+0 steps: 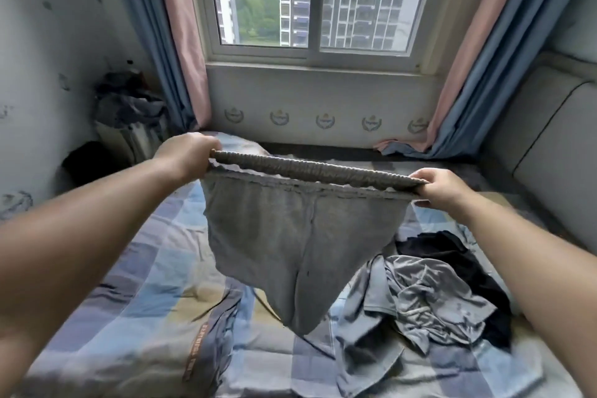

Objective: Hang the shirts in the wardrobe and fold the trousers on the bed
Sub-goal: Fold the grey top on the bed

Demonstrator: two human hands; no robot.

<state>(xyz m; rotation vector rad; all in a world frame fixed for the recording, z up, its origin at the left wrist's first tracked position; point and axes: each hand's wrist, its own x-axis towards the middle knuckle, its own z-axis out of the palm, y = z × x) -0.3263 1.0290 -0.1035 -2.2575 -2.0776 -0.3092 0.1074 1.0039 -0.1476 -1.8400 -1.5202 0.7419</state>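
Grey trousers (290,236) hang in the air above the bed (135,271), stretched wide by their elastic waistband. My left hand (185,155) grips the waistband's left end and my right hand (442,187) grips its right end. The legs dangle down towards the checked bedcover. Below my right arm lies a crumpled heap of clothes: a light grey garment (420,307) and a black garment (452,255) partly under it. No wardrobe shows in this view.
A window (310,0) with blue and pink curtains (484,68) faces me behind the bed. A pile of dark clothes on a stand (129,107) sits in the left corner. A padded grey headboard (549,145) lines the right side.
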